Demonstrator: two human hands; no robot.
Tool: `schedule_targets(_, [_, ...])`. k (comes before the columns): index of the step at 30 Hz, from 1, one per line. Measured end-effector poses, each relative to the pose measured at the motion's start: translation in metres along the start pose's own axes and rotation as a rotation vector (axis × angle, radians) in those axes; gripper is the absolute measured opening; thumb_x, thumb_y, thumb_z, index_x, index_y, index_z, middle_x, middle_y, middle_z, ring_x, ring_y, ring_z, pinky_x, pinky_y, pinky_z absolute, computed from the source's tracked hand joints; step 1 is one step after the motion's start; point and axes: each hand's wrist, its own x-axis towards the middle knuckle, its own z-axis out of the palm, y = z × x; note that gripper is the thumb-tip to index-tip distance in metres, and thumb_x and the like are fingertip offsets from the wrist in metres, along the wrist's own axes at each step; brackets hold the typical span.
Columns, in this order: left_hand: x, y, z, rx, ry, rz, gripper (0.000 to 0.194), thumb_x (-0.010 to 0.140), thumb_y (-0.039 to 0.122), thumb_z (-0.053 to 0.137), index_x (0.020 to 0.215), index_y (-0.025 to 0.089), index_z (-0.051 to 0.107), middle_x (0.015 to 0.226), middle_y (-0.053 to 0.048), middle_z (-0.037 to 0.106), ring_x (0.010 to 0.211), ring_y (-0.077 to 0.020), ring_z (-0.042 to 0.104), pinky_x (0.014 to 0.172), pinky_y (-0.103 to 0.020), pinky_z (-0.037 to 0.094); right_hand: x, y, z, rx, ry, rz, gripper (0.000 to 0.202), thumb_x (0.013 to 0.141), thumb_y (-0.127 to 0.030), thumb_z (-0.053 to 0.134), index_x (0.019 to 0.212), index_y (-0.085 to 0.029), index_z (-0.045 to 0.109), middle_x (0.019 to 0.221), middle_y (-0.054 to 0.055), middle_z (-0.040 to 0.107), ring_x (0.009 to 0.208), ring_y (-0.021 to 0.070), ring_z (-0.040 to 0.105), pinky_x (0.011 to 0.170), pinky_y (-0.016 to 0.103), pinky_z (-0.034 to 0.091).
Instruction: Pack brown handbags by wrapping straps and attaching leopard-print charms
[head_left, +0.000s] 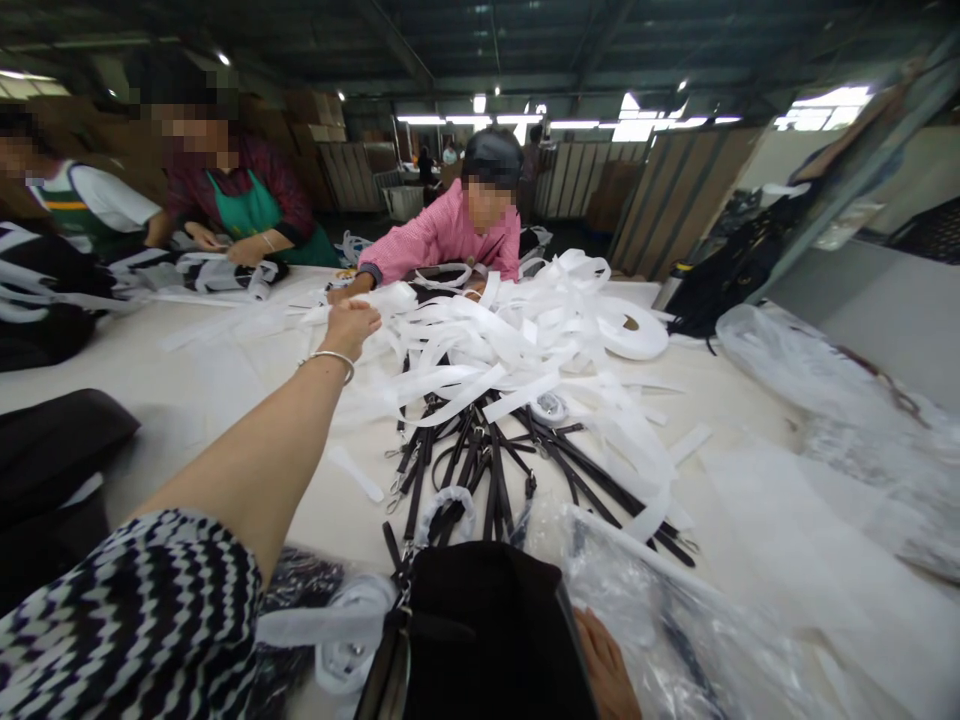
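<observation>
My left hand [352, 328] is stretched far across the table, its fingers curled closed beside a heap of white strips [480, 335]. What lies inside those fingers is hidden. Close in front of me stands a black bag [487, 630], with my right hand [606, 668] gripping its right side; part of that hand is behind the bag. Dark straps with metal clips [491, 470] fan out on the table beyond the bag. A wrapped white coil [352, 630] is at the bag's left side.
Across the table a person in pink [442, 230] leans in, one hand near my left hand. Two other people work at the far left. A roll of white tape [634, 328] lies behind the heap. Clear plastic bags [645, 590] cover the right front; a dark bag [52, 470] sits left.
</observation>
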Motion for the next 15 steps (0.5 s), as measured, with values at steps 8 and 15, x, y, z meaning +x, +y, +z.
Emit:
schedule_targets(8, [-0.019,-0.017,-0.022,0.157,-0.09,0.015,0.011,0.079,0.011,0.059,0.085,0.015,0.051,0.075,-0.002,0.063,0.067,-0.0109,0.066,0.069,-0.025,0.056,0.005,-0.001,-0.006,-0.022,-0.007,-0.027,0.046,0.098,-0.025,0.031,0.139,-0.019,0.05,0.115,0.008,0.068,0.109,0.0253,0.056,0.096,0.035,0.043])
schedule_targets(15, [-0.077,-0.071,-0.048,0.69,-0.494,0.044,0.021,0.075,0.019,0.063,0.096,0.015,0.061,0.095,-0.009,0.071,0.071,-0.0179,0.07,0.066,-0.03,0.058,0.012,-0.005,-0.01,0.035,0.066,0.025,0.051,0.098,-0.025,0.029,0.147,-0.02,0.041,0.111,0.007,0.069,0.103,0.0251,0.058,0.092,0.034,0.044])
